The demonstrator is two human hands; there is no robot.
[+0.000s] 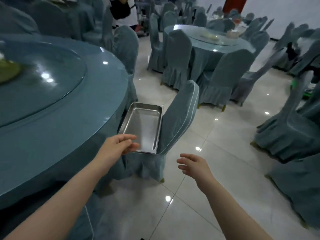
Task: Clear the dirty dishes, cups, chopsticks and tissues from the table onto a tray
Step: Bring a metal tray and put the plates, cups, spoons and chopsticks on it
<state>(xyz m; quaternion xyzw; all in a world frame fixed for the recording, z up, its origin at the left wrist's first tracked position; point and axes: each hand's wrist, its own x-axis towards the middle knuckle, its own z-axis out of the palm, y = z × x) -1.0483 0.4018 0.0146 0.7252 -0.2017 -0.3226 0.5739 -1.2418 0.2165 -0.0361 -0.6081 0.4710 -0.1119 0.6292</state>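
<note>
Currently: both hands empty, reaching toward tray on chair, centre frame.

Round table [57, 129] with blue cloth and glass turntable fills left of frame. Covered chair [174, 122] just beside its edge, centre. Steel tray [131, 122] lying flat on chair seat, empty, long side against chair back. Left hand [119, 144] over tray's near corner, fingers loosely spread, gripping nothing; contact with rim unclear. Right hand [192, 164] lower right of tray, apart from it, fingers relaxed, nothing held.
</note>
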